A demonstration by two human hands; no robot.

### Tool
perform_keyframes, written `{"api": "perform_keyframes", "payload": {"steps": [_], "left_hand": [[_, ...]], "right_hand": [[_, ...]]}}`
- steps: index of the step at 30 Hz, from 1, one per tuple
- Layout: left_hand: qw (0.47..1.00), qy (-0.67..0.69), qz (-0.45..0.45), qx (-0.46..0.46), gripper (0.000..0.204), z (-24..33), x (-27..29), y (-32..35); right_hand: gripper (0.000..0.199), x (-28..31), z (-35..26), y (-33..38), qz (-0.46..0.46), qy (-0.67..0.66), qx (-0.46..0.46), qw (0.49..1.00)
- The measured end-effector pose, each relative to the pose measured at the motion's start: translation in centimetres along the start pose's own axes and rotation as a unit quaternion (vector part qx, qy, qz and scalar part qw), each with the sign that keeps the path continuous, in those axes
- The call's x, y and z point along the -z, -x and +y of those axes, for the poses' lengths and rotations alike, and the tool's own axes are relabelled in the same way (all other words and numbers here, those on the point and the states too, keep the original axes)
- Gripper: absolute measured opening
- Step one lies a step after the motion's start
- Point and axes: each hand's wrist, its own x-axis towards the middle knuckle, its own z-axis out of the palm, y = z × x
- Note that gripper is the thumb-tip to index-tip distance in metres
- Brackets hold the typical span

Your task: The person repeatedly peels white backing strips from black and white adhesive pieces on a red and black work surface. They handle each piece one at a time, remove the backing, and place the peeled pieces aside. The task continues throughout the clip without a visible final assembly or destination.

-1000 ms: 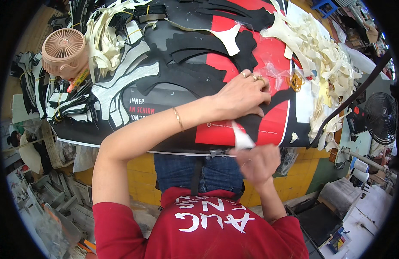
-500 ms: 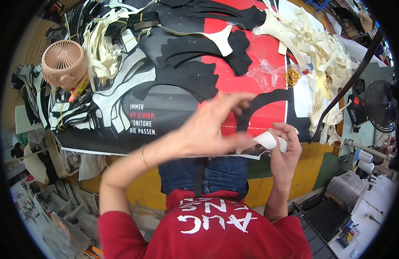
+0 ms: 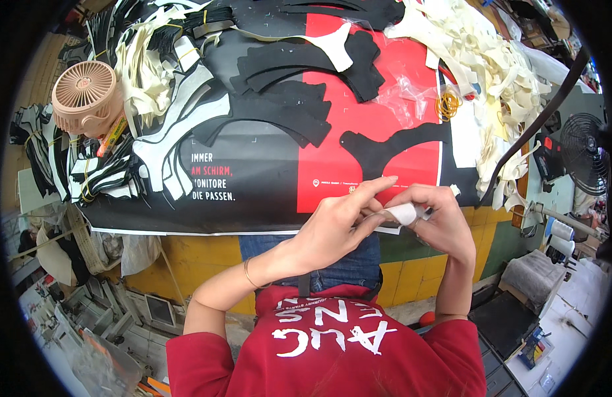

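Observation:
Near the front edge of the table, both hands meet at a small curled white fabric piece (image 3: 403,213). My left hand (image 3: 336,228) pinches its left end between thumb and fingers, the index finger stretched out above. On its other side my right hand (image 3: 445,218) grips it with bent fingers and thumb; part of the piece is hidden inside the grasp. Just beyond the hands a black curved fabric piece (image 3: 385,151) lies flat on the red part of the table cover (image 3: 312,165).
Fanned black pieces (image 3: 273,119) and white-and-black ones (image 3: 180,135) lie to the left, near a pink fan (image 3: 86,98). Cream pieces (image 3: 498,86) heap up at the right, beside yellow rubber bands (image 3: 447,105). A dark cable (image 3: 534,129) crosses the right side.
My left hand has come down and right to the white piece, closing on it. The black curved piece now shows fully, no longer covered by that hand.

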Motion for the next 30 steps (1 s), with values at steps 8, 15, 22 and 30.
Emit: {"api": "perform_keyframes", "payload": {"steps": [8,15,22,30], "left_hand": [[0.801,-0.572,0.021,-0.177,0.052,-3.1,1.7,2.7],[0.82,-0.541,-0.064,-0.174,0.049,-3.1,6.2,3.9],[0.818,-0.54,-0.003,-0.198,0.05,-3.9,6.2,4.9],[0.813,-0.548,-0.001,-0.196,0.043,-4.2,6.2,4.9]], "right_hand": [[0.019,2.4,-0.3,-3.3,-0.009,0.085,0.085,0.993],[0.013,-0.7,-0.8,-6.7,-0.038,0.143,0.164,0.975],[0.011,-2.5,-0.6,-7.2,-0.022,0.107,0.122,0.986],[0.01,-2.6,-0.2,-7.7,-0.01,0.092,0.131,0.987]]}}
